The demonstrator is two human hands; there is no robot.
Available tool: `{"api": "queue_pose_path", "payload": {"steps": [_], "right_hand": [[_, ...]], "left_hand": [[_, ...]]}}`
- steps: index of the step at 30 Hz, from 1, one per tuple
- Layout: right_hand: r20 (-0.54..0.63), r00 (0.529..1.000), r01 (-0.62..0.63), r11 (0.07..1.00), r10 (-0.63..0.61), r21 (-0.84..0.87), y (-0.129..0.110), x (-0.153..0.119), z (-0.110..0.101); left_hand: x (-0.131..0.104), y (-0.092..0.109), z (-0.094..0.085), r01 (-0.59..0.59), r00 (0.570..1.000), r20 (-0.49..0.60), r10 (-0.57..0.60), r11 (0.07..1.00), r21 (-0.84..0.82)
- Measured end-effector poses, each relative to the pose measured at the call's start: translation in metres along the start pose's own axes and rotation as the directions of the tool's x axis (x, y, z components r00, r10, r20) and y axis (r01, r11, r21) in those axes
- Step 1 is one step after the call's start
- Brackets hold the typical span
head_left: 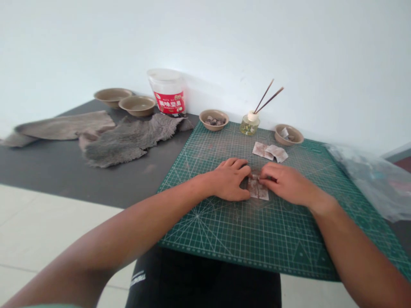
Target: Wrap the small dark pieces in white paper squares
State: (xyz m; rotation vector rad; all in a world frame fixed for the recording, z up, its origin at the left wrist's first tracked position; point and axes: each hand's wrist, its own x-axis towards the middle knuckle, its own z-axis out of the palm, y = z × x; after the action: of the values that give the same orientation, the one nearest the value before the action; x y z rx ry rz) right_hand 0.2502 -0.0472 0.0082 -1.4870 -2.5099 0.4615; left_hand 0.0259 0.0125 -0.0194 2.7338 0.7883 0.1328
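A small stained white paper sheet [259, 194] lies flat on the green cutting mat [231, 233] between my two hands. At its left edge my left hand [229, 179] rests on the mat, thumb and fingers apart and bracketing the sheet's side. My right hand [285, 183] is over the sheet's right side, its fingertips pinched together low on the paper. What sits between those fingertips is too small to make out. Beyond my hands, two more stained paper pieces [265, 150] overlap on the mat.
At the mat's back stand a bowl of small dark pieces [214, 120], a reed diffuser [249, 124] and a bowl with paper scraps [289, 135]. Left are grey rags [125, 141], two bowls [138, 105] and a lidded tub [168, 94]. A clear plastic bag [369, 179] lies right.
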Motion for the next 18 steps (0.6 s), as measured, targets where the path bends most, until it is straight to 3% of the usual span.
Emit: {"api": "queue_pose_path", "payload": {"steps": [4,6,9,11,14,18], "right_hand": [[0.142,0.985,0.080,0.991,-0.095,0.104,-0.0014,-0.0007,-0.0002],[0.109,0.988,0.096,0.989,-0.109,0.116,-0.0021,-0.0003,0.0008],[0.002,1.000,0.009,1.000,-0.009,0.022,0.0004,0.0001,-0.0001],[0.050,0.999,0.007,1.000,-0.008,0.027,0.0006,-0.0001,-0.0013],[0.137,0.985,0.085,0.988,-0.103,0.131,-0.0033,0.0004,0.0006],[0.009,1.000,0.024,0.998,-0.024,0.059,-0.0031,0.0009,0.0028]], "left_hand": [[-0.0004,0.0008,-0.0014,0.000,1.000,0.010,0.000,1.000,-0.010],[-0.0005,0.0014,-0.0022,-0.002,1.000,0.015,0.002,1.000,-0.011],[-0.0005,0.0023,-0.0031,0.013,1.000,0.020,-0.013,1.000,-0.003],[-0.0006,0.0024,-0.0036,0.019,0.999,0.027,-0.019,1.000,-0.007],[-0.0007,0.0019,-0.0035,0.013,0.999,0.043,-0.012,1.000,-0.021],[-0.0001,0.0009,-0.0018,0.010,0.999,0.030,-0.010,1.000,-0.017]]}}
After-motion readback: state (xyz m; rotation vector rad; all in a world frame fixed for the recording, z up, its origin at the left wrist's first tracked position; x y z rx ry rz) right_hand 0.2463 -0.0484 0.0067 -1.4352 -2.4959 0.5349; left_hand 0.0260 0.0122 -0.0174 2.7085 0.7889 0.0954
